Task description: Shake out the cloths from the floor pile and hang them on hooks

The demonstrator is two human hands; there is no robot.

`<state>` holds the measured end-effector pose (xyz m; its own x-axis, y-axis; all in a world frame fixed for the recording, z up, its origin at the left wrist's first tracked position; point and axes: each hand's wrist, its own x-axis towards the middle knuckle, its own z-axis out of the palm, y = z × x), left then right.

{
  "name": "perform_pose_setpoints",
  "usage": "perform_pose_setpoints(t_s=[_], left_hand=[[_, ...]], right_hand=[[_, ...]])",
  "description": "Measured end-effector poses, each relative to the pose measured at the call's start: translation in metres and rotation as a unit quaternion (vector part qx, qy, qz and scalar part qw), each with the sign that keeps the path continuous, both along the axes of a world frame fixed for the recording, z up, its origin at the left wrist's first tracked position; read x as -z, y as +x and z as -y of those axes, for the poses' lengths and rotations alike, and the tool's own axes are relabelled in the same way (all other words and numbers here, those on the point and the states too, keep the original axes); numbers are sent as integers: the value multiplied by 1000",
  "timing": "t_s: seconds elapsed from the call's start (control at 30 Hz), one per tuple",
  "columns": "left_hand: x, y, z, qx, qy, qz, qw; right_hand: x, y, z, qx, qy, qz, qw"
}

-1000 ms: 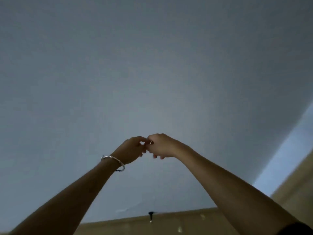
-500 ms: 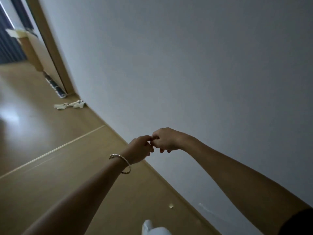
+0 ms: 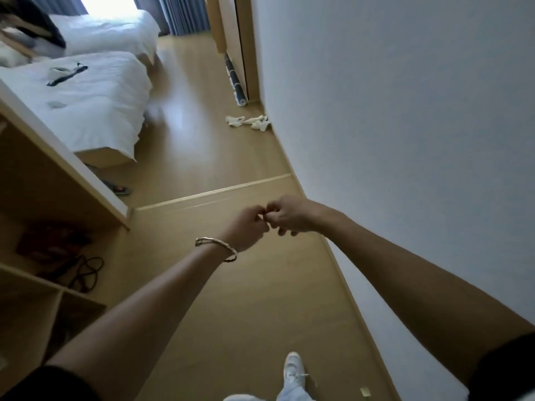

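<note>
At the foot of the white wall (image 3: 405,125), far down the wooden floor (image 3: 231,299), the cloths (image 3: 249,122) lie in a small crumpled white pile, touching the skirting and just short of the door frame (image 3: 250,47). A dark patterned roll (image 3: 236,82) leans against that frame just beyond them. The pile is well apart from both hands.

The left hand (image 3: 248,225) and the right hand (image 3: 287,216) are held out in front with the fingers of both curled in, and their fingertips meet in the middle. Whether anything small is pinched between them cannot be told. A metal bracelet (image 3: 216,248) sits on the left wrist.

On the left stands a pale wooden shelf unit (image 3: 66,166) with open compartments. 1 compartment holds a red object (image 3: 49,244) and, beside it, a coiled dark cable (image 3: 86,272). The compartments below are in shadow and their contents cannot be made out.

Beyond the unit are 2 beds under white covers, the near bed (image 3: 95,108) with a dark strap (image 3: 66,76) lying on it and the far bed (image 3: 110,33) by the curtained window. A slipper (image 3: 117,189) lies at the near bed's corner. A white shoe (image 3: 293,369) shows at the bottom edge.
</note>
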<state>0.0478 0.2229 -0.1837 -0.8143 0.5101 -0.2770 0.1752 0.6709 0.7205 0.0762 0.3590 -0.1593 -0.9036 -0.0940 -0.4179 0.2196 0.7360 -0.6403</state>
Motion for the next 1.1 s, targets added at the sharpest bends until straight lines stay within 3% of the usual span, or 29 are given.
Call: perform_pose_setpoints(t_s=[0.3,0.53,0.77,1.1], left_hand=[[10,-110,17,-60,-62,6,996],[21,-234,39,-52,-97,-65,992],[12,-395,50,-24,-144,-77,986],[21,-542,86,-24,-174,-41,984]], right_hand=[[8,-130,13,-100,40,-3,994],[8,-240,32,-144,127,-17,981],[5,-388,33,-107,228,12,968],[10,-543,54,-112,251,-6,961]])
